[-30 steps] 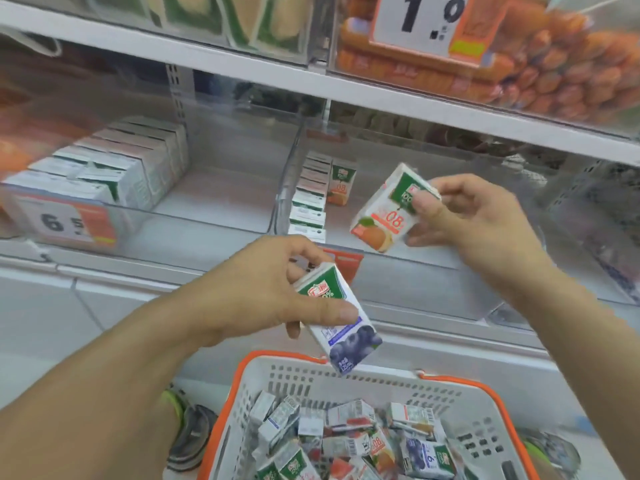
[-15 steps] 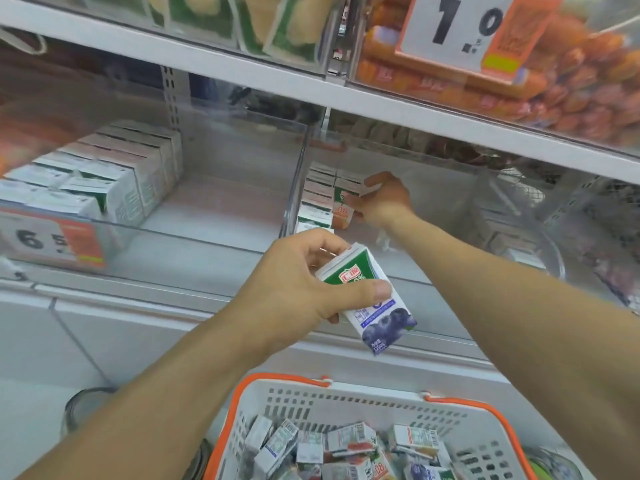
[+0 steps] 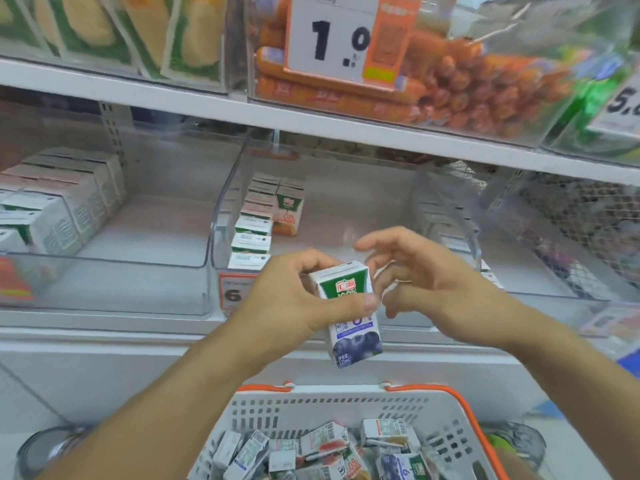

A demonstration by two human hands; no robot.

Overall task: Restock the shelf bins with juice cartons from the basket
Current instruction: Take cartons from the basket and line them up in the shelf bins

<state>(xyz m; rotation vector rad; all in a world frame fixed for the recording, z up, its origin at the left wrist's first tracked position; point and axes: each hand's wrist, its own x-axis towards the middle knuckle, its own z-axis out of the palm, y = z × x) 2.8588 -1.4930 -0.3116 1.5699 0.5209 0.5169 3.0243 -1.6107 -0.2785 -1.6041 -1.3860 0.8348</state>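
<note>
The left hand [image 3: 291, 303] grips one blueberry juice carton [image 3: 349, 313] above the basket [image 3: 332, 407]; the right hand [image 3: 433, 285] is empty, fingers spread. The middle bin [image 3: 346, 216] holds seven cartons [image 3: 258, 220].

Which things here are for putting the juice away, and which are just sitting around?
For the job:
- blueberry carton, held by the left hand
- right hand, open beside it
- basket of cartons
- middle bin with its row of cartons

Just sitting around:
- sausages
- price sign
- green packets
</note>
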